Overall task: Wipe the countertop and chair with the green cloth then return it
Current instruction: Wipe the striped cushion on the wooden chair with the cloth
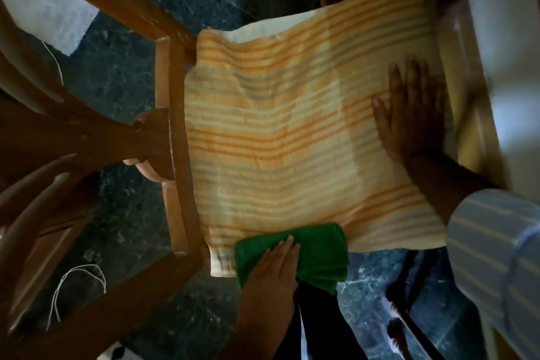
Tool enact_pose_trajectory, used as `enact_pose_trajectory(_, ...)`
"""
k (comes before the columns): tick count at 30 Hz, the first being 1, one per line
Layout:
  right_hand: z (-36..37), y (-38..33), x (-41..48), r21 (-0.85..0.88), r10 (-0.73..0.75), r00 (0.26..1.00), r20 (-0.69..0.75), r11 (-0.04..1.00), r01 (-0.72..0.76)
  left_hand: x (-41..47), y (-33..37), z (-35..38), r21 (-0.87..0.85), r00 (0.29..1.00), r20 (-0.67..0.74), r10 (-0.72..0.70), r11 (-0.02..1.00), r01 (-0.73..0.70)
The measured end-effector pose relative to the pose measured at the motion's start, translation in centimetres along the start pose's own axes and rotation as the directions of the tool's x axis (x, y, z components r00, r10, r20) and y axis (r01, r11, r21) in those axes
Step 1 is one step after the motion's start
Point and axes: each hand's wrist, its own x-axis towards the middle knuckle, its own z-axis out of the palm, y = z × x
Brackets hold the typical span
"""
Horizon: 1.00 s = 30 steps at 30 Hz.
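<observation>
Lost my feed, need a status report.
Left hand flat on green cloth, at chair seat's near edge. Right hand flat on striped towel. Nothing blocking.

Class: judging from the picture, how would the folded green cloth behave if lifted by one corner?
The green cloth would probably unfold and hang limp, since its layers sag over the seat edge. It looks light and soft under the left hand, so unlikely to slip.

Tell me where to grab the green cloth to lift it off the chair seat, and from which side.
Pinch the green cloth at its thick folded part overhanging the seat's near edge, coming from the near side. That part hangs free of the striped towel, while the left hand presses flat on the rest.
</observation>
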Motion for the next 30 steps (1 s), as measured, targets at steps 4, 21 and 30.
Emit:
enact_pose_trajectory(4, -0.1, 0.1, 0.1, 0.002, -0.002, 1.0, 0.004, 1.0, 0.002, 2.6, 1.0, -5.8, 0.074, 1.0, 0.015, 0.014, 0.997, -0.015)
enact_pose_trajectory(21, -0.4, 0.7, 0.7, 0.149, 0.004, 0.999, 0.041, 0.989, -0.01, 10.4, 7.1, -3.1, 0.309, 0.951, -0.111, 0.289, 0.919, -0.244)
enact_pose_trajectory(30, -0.2, 0.7, 0.4, 0.094, -0.01, 0.998, 0.057, 0.996, 0.005, 4.6, 3.9, -5.3, -0.071, 0.99, 0.04, 0.135, 0.989, -0.132)
